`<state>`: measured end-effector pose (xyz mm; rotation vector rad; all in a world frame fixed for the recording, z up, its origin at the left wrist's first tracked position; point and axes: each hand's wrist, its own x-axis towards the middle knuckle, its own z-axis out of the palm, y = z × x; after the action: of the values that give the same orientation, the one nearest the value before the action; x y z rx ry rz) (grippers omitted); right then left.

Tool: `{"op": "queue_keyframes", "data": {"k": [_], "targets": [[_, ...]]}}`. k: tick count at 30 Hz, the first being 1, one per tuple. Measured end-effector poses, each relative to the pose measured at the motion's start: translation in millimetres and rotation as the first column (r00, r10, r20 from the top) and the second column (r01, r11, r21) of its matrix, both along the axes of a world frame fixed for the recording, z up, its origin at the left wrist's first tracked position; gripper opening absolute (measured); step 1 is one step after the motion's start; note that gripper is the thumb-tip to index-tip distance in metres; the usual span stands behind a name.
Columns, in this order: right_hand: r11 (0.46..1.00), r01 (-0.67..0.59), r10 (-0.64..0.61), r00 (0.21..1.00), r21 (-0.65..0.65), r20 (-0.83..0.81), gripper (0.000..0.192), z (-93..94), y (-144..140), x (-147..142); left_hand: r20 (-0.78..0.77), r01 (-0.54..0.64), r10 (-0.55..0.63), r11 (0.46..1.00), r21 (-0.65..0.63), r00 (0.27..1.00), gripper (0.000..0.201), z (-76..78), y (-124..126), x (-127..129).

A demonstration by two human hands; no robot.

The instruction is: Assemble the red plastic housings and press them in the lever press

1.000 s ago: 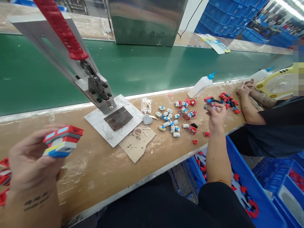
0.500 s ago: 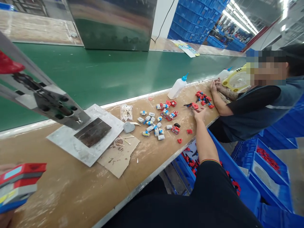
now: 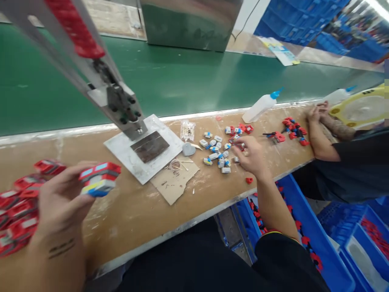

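Observation:
My left hand point(image 3: 65, 194) is closed around a toy vehicle point(image 3: 99, 179), red on top with grey, yellow and blue below, held above the bench. Several red and grey toy vehicles point(image 3: 26, 211) lie beside and behind that wrist. Over on the right, my right hand point(image 3: 251, 156) reaches down over red and grey toy parts point(image 3: 242, 129), thumb and forefinger apart; it partly hides the pieces under it. Small grey, blue and yellow toy parts point(image 3: 221, 162) are scattered just left of its fingertips.
A press with a red handle point(image 3: 88, 44) stands over a metal plate point(image 3: 146, 174). Glue bottle point(image 3: 259, 107), cotton swabs point(image 3: 187, 130) and torn cardboard point(image 3: 176, 182) lie on the bench. Red-blue toy pieces point(image 3: 294, 129) sit near a co-worker's arms point(image 3: 322, 129). Blue bins point(image 3: 328, 251) stand below.
My right hand has moved left from the red piece with a black tip to the scattered parts. My left hand has come further into view with the toy vehicle. The view has swung left.

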<state>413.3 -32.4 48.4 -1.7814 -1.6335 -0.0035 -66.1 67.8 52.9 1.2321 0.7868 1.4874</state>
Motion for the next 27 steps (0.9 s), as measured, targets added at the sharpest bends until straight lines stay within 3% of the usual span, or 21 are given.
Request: {"op": "queue_keyframes", "data": {"k": [1,3,6,8,12,16,21,24,27], "targets": [[0.985,-0.154,0.161,0.982,-0.077,0.102,0.018,1.7,15.3,-24.0,-0.007,0.003,-0.003,0.999,-0.042,1.0,0.044,-9.3,3.3,5.2],[0.915,-0.303,0.364,0.903,-0.266,0.226,0.024,3.8,47.9,-64.7,0.029,-0.017,0.021,0.993,-0.119,0.999,0.053,-23.6,5.6,12.3],[0.806,-0.311,0.504,0.806,-0.503,0.311,0.035,3.2,88.2,-103.0,0.105,0.009,0.01,0.985,-0.17,0.994,0.057,-32.6,1.2,13.4],[0.767,-0.279,0.542,0.764,-0.578,0.35,0.039,0.2,101.9,-114.9,0.16,0.037,-0.011,0.986,-0.162,0.987,0.055,-34.9,-1.3,9.8],[0.771,-0.261,0.552,0.729,-0.581,0.405,0.039,-10.4,103.1,-119.0,0.221,0.104,-0.073,0.986,-0.13,0.973,0.053,-41.7,0.3,1.3],[0.78,-0.312,0.556,0.743,-0.542,0.373,0.042,-15.4,95.8,-110.9,0.193,0.1,-0.068,0.982,-0.161,0.979,0.053,-47.3,1.3,-1.6],[0.809,-0.461,0.546,0.82,-0.365,0.174,0.046,13.5,102.3,-108.5,0.187,0.088,-0.052,0.978,-0.189,0.981,0.053,-48.0,-0.6,0.0],[0.742,-0.592,0.637,0.769,-0.316,0.056,0.053,29.8,120.5,-133.1,0.172,0.094,-0.062,0.979,-0.184,0.983,0.055,-50.2,0.8,2.2],[0.636,-0.653,0.722,0.692,-0.411,0.018,0.053,25.7,145.0,-168.4,0.162,0.057,-0.029,0.984,-0.168,0.986,0.059,-54.1,3.2,4.9]]}}
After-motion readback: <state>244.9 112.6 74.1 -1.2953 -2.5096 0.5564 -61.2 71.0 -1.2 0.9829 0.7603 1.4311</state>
